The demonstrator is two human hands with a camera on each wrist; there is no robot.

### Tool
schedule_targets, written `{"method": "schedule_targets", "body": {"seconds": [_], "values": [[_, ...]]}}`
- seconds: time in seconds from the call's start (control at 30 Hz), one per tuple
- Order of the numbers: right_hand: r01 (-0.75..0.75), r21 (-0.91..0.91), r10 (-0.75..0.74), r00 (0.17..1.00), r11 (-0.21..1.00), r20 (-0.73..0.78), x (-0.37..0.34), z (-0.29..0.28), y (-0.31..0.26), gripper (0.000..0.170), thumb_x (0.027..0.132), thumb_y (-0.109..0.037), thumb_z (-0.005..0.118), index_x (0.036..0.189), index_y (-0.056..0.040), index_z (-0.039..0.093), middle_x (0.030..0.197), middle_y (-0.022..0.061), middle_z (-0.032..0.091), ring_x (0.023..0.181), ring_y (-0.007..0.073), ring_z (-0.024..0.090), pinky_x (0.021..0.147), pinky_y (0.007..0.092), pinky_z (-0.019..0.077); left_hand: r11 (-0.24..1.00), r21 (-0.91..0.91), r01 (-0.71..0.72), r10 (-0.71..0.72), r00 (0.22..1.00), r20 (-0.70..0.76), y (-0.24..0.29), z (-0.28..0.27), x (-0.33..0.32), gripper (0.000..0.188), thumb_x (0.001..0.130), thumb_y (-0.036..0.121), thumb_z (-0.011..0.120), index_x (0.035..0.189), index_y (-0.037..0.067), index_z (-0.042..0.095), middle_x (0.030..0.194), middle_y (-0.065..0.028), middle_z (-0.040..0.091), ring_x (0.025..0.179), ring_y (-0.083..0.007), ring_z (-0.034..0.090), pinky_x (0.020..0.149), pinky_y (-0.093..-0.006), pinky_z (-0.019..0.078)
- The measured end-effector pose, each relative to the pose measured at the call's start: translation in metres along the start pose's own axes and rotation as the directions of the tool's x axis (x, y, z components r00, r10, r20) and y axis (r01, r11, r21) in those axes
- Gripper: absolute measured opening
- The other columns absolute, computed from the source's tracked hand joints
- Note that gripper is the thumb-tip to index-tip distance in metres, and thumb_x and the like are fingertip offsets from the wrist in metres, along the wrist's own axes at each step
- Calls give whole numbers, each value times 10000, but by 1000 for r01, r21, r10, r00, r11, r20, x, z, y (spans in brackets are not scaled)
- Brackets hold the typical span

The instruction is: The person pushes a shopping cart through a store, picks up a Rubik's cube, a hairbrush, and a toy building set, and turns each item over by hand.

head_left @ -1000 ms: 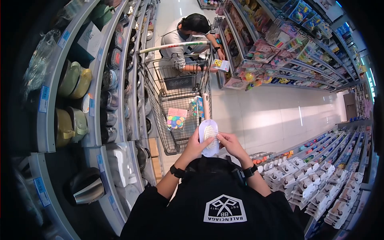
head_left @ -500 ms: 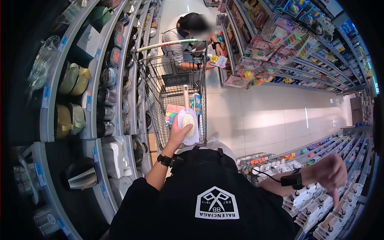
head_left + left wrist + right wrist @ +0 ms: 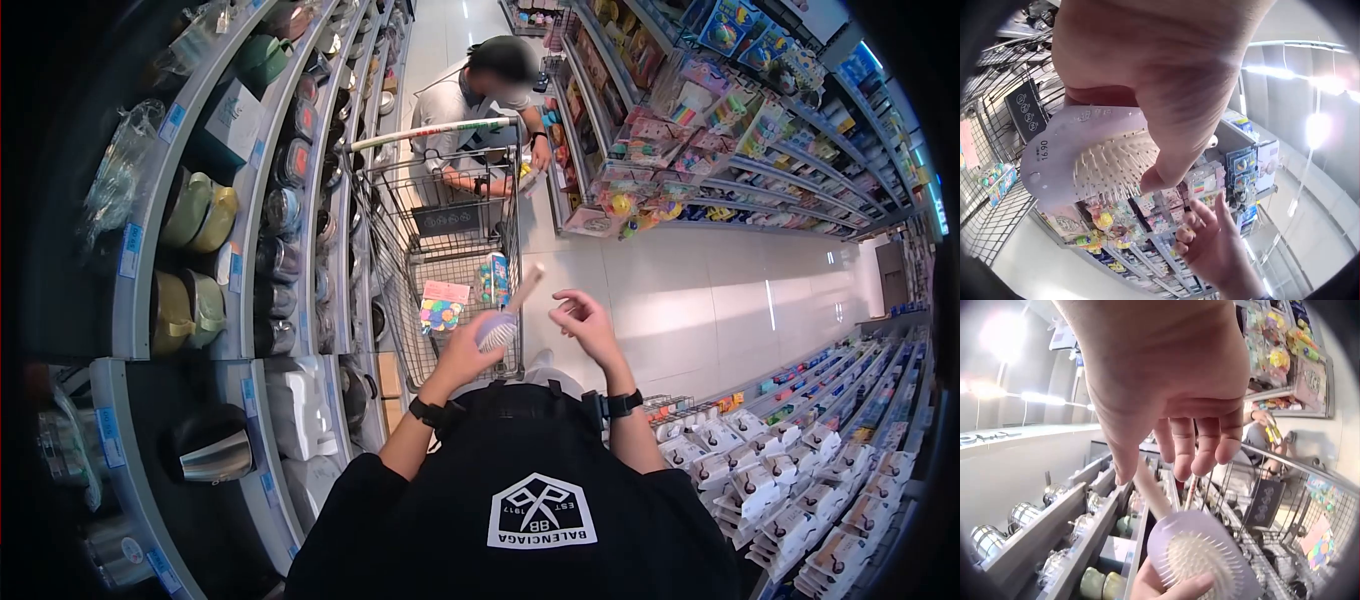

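Observation:
My left hand [image 3: 462, 357] grips a hairbrush [image 3: 497, 330] by its head, with the thumb over the pale bristles. A lilac backing [image 3: 1047, 159] printed with 16.90 surrounds the bristles in the left wrist view. The brush's pale handle [image 3: 1152, 490] points up and away from me, tilted to the right in the head view. My right hand [image 3: 592, 332] hangs beside the handle with its fingers loosely bent and nothing in them. In the right wrist view its fingertips [image 3: 1202, 464] overlap the space near the handle's end.
A wire shopping cart [image 3: 435, 132] stands ahead, holding a pink-topped packet of coloured discs [image 3: 443, 310] and a blue packet [image 3: 493, 278]. Beyond it a person [image 3: 440, 120] crouches by the toy shelves. Pots [image 3: 180, 320] line the left shelves; white packs [image 3: 770, 490] hang at right.
The right hand swung out to the right-hand display, then came back empty near the brush. The left hand kept the brush, turning its handle rightward. The crouching person's small pack has moved nearer the cart.

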State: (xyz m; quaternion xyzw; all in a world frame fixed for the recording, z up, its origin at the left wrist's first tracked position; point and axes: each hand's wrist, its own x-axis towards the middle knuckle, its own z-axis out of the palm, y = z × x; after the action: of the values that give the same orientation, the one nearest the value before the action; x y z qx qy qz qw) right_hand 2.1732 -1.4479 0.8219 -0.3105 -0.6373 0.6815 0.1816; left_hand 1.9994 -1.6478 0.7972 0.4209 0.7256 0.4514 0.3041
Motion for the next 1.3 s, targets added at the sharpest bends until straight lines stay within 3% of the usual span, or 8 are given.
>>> {"method": "schedule_targets", "body": {"seconds": [0.03, 0.17, 0.4, 0.73, 0.83, 1.07, 1.13, 1.3], "values": [[9, 1, -9, 1000, 1000, 0, -1, 10, 1, 210, 941, -239, 749, 1036, -58, 701, 768, -3, 624, 623, 52, 545, 559, 203, 429, 998, 36, -45, 44, 998, 44, 4, -1, -3, 573, 808, 252, 741, 1349, 148, 586, 1079, -188, 728, 963, -371, 717, 849, -434, 567], [-93, 127, 81, 992, 988, 96, -3, 24, 13, 228, 948, -262, 747, 948, -46, 673, 799, 0, 626, 609, 49, 538, 551, 203, 424, 988, 139, -73, 39, 972, 233, 4, -1, -7, 546, 828, 254, 721, 1350, 164, 593, 1141, -166, 715, 995, -391, 693, 854, -449, 562], [-107, 162, 110, 994, 981, -7, -8, 4, 27, 230, 988, -235, 698, 910, -33, 619, 705, 23, 610, 597, 80, 576, 557, 228, 460, 991, 96, -92, 60, 954, 292, -2, 12, -3, 595, 821, 342, 778, 1341, 116, 597, 1102, -189, 716, 1011, -403, 687, 867, -461, 547], [-18, 252, -9, 994, 968, 107, 46, -71, 24, 187, 1002, -195, 672, 1059, -18, 653, 794, 17, 640, 626, 93, 596, 572, 232, 490, 986, -86, 143, -130, 980, 149, 19, 67, 18, 658, 790, 372, 836, 1331, 65, 620, 1060, -159, 749, 946, -287, 736, 854, -387, 565], [-97, 401, 75, 995, 911, 71, 63, -87, 35, 176, 972, -189, 719, 993, -61, 599, 806, 12, 640, 608, 89, 585, 551, 233, 479, 982, -118, 146, -138, 987, 76, 24, 88, 23, 711, 758, 389, 879, 1315, 28, 623, 1108, -133, 737, 993, -223, 711, 893, -356, 550], [-239, 345, 210, 970, 908, 119, 77, -99, 55, 235, 957, -206, 740, 973, -60, 557, 750, 25, 624, 568, 106, 585, 508, 237, 482, 930, -297, 216, -239, 970, -43, 24, 107, 6, 775, 705, 334, 944, 1319, 8, 601, 1203, -101, 687, 1119, -188, 649, 987, -328, 508], [-341, 317, 285, 935, 885, 210, 77, -94, 60, 261, 942, -230, 763, 952, -60, 566, 711, 27, 626, 570, 110, 600, 500, 236, 470, 846, -491, 206, -294, 950, -108, 8, 104, -3, 779, 685, 288, 960, 1321, 24, 595, 1225, -102, 670, 1139, -189, 637, 1001, -331, 504], [-470, 102, 421, 853, 877, 310, 72, -77, 61, 229, 957, -213, 732, 962, -48, 574, 708, 40, 636, 594, 129, 645, 500, 242, 496, 842, -476, 253, -388, 898, -209, -8, 49, -17, 694, 688, 210, 959, 1265, 31, 618, 1177, -81, 671, 1088, -169, 645, 951, -326, 531]]}}
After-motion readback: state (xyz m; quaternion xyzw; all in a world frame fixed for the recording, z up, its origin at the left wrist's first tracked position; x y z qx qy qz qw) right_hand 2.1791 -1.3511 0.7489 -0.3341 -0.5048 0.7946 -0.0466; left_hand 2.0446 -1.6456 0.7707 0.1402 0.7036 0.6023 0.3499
